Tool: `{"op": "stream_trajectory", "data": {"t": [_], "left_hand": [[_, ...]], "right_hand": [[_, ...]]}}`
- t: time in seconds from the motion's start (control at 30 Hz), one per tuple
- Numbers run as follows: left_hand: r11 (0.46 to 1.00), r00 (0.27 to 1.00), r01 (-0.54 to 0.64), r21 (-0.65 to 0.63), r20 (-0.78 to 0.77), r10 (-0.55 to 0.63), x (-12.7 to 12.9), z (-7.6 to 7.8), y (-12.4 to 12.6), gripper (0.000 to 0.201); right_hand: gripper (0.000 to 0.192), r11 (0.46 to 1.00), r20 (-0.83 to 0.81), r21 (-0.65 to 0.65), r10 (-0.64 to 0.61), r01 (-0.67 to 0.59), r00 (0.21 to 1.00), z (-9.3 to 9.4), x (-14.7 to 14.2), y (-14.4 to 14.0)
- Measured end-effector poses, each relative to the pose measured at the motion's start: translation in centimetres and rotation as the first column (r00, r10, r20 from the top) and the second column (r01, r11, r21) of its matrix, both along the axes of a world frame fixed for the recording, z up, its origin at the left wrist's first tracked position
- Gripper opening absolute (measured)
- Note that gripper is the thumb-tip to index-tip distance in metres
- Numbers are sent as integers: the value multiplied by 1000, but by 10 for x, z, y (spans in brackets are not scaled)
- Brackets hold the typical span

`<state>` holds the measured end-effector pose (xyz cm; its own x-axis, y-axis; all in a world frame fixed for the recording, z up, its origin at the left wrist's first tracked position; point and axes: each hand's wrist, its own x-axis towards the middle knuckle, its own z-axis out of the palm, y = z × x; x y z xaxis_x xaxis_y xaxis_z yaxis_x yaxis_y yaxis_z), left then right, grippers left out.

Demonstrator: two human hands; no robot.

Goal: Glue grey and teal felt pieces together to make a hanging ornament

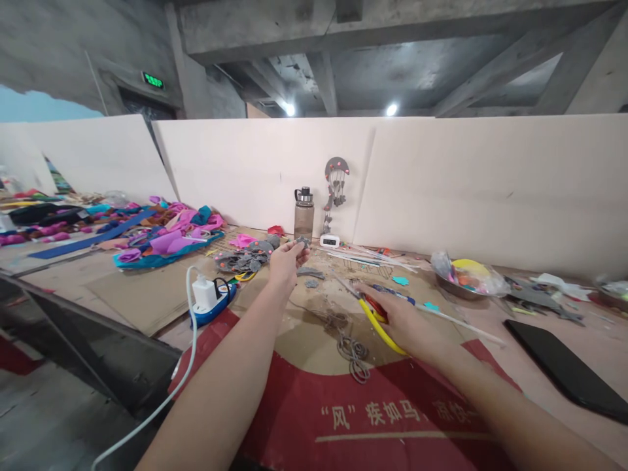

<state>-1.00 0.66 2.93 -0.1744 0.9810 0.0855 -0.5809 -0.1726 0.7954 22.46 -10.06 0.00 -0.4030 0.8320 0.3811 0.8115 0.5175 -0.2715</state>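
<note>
My left hand (286, 260) reaches forward and pinches a small grey felt piece (301, 243) between its fingertips, close to a pile of grey felt cut-outs (240, 260). My right hand (400, 318) lies on the table, closed on yellow-handled scissors (375, 317) whose blades point left toward a few loose grey pieces (311, 277). A tangle of grey cord (350, 350) lies just in front of the scissors on the cardboard and red printed sheet (343, 418).
A water bottle (303, 213), a small white clock (329, 241) and a grey hanging felt ornament (336, 186) stand by the white back board. A power strip with charger (209, 299) sits left. A metal bowl of scraps (464, 278) and a black tablet (569, 369) lie right. Coloured fabric (167, 239) is heaped far left.
</note>
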Motion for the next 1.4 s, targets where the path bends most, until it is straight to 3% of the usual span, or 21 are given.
{"op": "stream_trajectory", "data": {"t": [0.17, 0.37, 0.6, 0.73, 1.1, 1.4], "left_hand": [[988, 985, 156, -1, -72, -156, 12, -8, -2, 13], [960, 942, 278, -44, -181, -282, 26, -11, -16, 11], [958, 934, 272, -95, -214, -287, 33, -10, -24, 20], [953, 936, 294, -78, -177, -304, 32, -9, -24, 21], [949, 923, 311, -50, -220, -314, 31, -9, -23, 21], [940, 903, 337, -45, -267, -337, 30, -11, -21, 26]], "right_hand": [[65, 990, -156, 121, -48, 67, 987, -9, 3, 7], [36, 955, -78, 215, -191, 203, 979, 2, 10, 6], [39, 897, 175, 325, -368, 299, 913, 14, 11, 0], [41, 883, 257, 324, -427, 339, 867, 15, 11, -2], [33, 855, 339, 357, -494, 376, 801, 14, 10, -1], [31, 850, 362, 390, -495, 354, 790, 13, 10, -2]]}}
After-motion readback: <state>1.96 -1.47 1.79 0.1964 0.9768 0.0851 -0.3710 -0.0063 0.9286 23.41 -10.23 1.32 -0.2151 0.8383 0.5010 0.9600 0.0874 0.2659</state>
